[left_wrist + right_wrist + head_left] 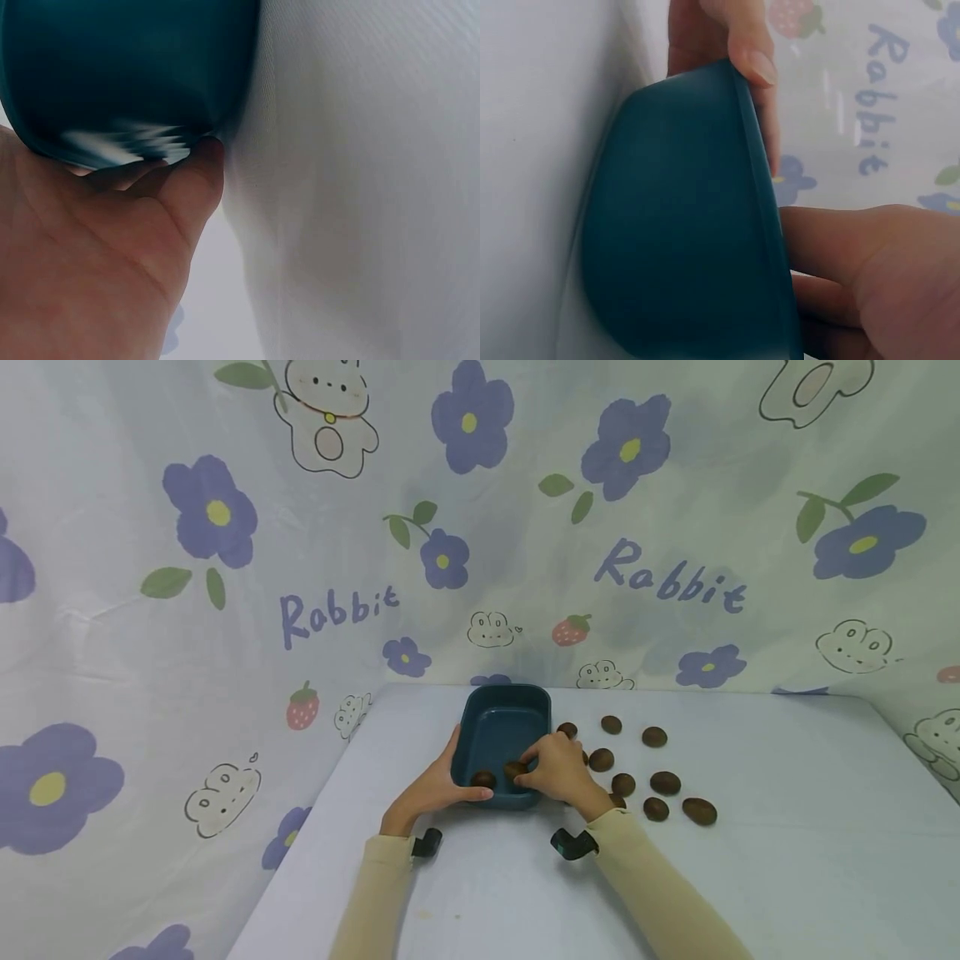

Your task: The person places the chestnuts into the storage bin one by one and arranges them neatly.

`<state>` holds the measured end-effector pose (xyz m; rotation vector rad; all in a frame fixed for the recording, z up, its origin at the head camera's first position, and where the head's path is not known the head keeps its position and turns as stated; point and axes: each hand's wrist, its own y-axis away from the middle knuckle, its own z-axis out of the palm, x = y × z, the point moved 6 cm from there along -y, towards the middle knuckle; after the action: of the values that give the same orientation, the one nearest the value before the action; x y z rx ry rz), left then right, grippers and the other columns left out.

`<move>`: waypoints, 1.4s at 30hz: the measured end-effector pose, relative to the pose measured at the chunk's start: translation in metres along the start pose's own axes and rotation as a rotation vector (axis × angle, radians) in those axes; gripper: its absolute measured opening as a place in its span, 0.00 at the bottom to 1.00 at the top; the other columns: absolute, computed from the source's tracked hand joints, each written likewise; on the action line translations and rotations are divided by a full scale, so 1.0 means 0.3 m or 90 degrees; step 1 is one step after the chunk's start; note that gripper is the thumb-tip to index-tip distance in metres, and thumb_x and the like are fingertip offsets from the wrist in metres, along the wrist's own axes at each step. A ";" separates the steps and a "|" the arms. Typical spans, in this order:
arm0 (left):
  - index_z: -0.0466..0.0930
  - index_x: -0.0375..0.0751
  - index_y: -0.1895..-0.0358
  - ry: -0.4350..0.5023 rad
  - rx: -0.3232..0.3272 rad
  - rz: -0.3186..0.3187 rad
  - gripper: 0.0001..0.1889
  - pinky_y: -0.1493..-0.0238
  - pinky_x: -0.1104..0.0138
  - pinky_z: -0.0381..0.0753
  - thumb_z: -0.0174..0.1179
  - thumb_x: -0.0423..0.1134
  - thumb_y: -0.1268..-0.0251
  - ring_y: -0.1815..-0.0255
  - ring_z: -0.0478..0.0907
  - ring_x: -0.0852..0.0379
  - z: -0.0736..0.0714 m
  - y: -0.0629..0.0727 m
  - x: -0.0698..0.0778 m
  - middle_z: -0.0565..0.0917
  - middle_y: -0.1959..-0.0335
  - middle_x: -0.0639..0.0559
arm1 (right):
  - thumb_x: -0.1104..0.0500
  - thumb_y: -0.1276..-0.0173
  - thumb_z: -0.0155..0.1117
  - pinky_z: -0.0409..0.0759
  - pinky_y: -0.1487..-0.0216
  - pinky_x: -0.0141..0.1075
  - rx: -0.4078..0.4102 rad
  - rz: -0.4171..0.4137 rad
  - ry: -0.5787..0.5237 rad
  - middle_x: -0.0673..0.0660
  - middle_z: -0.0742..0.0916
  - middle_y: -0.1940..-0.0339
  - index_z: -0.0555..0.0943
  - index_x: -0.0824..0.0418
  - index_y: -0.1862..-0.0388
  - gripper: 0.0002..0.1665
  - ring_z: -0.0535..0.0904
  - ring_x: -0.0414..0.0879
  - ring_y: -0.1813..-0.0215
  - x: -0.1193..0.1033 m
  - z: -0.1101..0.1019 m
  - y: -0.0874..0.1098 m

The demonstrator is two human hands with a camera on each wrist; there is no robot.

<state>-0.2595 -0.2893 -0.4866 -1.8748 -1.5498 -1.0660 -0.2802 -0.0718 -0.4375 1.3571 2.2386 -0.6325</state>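
Observation:
A dark teal rectangular container (510,727) with rounded corners stands on the table. My left hand (435,789) grips its near left corner, the thumb along the front rim and the fingers against the side wall. Inside, by that thumb, lies one brown oval kiwi (482,779). Between the thumb and fingers of my right hand (561,768), a second kiwi (514,770) is pinched inside the front right part of the container. In the right wrist view the container wall (682,217) hides that kiwi, and the right hand's fingers (825,236) reach over the rim.
Several more kiwis (665,783) lie loose on the white table (780,793) to the container's right, a few partly hidden by the right hand. Behind the table hangs a curtain (510,510) printed with flowers and rabbits.

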 end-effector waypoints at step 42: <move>0.20 0.69 0.18 0.002 -0.001 0.018 0.73 0.17 0.38 0.51 0.77 0.67 0.51 0.11 0.40 0.47 -0.002 -0.008 0.002 0.33 0.13 0.62 | 0.49 0.50 0.87 0.68 0.44 0.57 -0.072 0.006 0.047 0.51 0.94 0.61 0.94 0.56 0.65 0.17 0.85 0.49 0.54 -0.037 0.082 -0.050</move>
<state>-0.2619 -0.2888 -0.4859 -1.8898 -1.5175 -1.0576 -0.2858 -0.1003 -0.4484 1.3549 2.2877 -0.4510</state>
